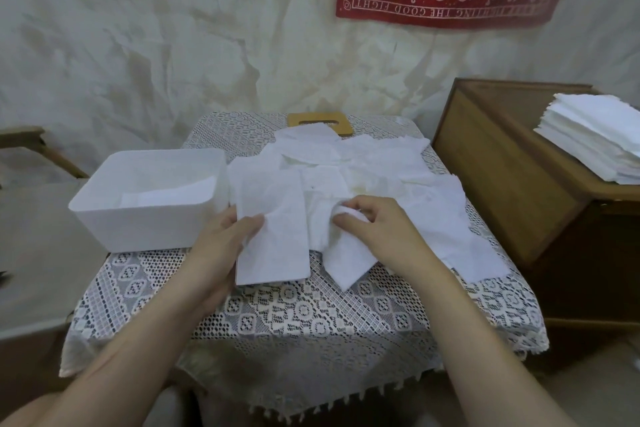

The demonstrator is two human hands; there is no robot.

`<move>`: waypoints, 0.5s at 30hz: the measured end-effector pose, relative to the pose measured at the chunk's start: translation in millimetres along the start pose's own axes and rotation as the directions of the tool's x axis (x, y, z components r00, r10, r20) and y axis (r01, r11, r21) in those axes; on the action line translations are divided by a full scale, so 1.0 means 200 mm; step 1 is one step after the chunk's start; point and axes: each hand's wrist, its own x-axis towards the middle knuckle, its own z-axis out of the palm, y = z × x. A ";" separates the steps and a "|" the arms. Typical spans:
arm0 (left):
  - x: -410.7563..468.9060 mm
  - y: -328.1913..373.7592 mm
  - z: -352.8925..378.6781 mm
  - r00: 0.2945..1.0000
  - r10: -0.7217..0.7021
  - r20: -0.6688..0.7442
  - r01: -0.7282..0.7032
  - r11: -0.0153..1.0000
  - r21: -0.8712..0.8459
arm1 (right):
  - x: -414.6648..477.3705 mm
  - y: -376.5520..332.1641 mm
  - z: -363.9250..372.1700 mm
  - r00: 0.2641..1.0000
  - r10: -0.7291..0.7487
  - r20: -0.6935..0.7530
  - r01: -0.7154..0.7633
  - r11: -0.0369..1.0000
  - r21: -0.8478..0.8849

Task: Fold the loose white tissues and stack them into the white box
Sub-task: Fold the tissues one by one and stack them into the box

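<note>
White folded tissue (273,236) sits pinched in the left hand (221,246), thumb on top and fingers beneath, near the table's (311,326) front edge. Just beside it the right hand (377,229) curls round a crumpled loose tissue (346,263) at the near side of the loose pile (381,163). At the table's left edge stands the white box (145,222), a few tissues lying inside.

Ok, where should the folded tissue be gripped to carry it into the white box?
Grip the folded tissue by its long left edge, near the middle, coming from the white box side, where the left hand now pinches it. That edge is clear of the loose pile and faces the box, so it should lift flat.
</note>
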 end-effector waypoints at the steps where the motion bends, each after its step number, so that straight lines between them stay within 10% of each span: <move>1: 0.00 0.00 0.00 1.000 0.006 -0.003 -0.006 1.000 0.006 | 0.01 -0.01 0.01 1.000 -0.017 0.000 0.017 1.000 -0.006; 8: 0.01 0.04 -0.04 0.997 0.070 -0.020 -0.070 0.998 -0.005 | 0.09 -0.09 0.01 0.988 0.026 -0.155 0.052 0.878 0.475; 15: 0.01 0.05 -0.01 0.997 0.073 0.003 -0.073 0.997 -0.001 | 0.02 0.02 -0.02 0.987 0.151 -0.055 -0.152 0.988 -0.023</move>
